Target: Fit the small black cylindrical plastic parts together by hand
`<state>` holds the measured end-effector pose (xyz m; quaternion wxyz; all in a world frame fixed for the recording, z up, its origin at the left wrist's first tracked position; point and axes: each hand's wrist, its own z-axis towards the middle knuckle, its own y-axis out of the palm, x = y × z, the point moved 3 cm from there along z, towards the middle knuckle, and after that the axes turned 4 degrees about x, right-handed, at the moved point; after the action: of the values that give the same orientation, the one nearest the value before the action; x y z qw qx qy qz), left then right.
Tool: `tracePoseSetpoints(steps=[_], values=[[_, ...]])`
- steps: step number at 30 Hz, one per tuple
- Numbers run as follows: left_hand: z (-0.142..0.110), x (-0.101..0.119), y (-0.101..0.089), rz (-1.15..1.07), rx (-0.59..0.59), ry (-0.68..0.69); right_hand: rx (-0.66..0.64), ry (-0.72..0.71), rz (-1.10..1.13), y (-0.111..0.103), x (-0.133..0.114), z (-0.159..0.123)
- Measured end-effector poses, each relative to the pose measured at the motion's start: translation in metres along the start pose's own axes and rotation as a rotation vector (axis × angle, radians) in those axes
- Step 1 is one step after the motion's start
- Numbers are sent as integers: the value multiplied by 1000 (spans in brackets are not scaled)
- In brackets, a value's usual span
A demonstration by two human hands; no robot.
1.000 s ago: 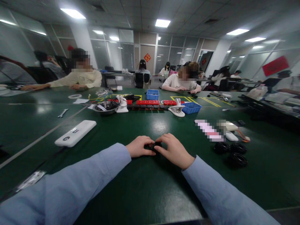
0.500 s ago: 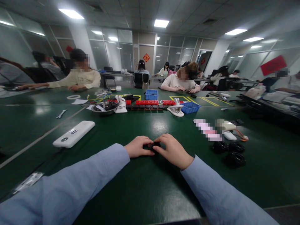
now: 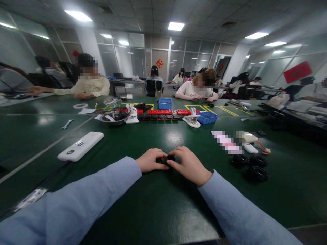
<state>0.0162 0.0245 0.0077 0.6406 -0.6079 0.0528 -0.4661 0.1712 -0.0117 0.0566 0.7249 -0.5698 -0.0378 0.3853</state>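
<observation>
My left hand (image 3: 150, 160) and my right hand (image 3: 189, 164) rest together on the green table (image 3: 158, 204), both in light blue sleeves. Their fingers curl round a small black object (image 3: 167, 158) that shows only between the fingertips; most of it is hidden. Both hands pinch it from opposite sides. Three black rings (image 3: 251, 166) lie on the table to the right of my right hand.
A white power strip (image 3: 80, 146) lies to the left. Further back are a metal bowl (image 3: 113, 117), red and black socket strips (image 3: 160, 113), blue bins (image 3: 208, 117) and a white clamp (image 3: 192, 119). People sit along the far side of the table.
Hardly anything differs; my hands stay together on the small black object, and only the view shifts slightly.
</observation>
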Motion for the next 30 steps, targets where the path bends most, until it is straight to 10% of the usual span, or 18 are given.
tracePoseSetpoints(steps=[30], values=[[1,1,-1,33,-10,-5,2,-24,28,0,-7,-1]])
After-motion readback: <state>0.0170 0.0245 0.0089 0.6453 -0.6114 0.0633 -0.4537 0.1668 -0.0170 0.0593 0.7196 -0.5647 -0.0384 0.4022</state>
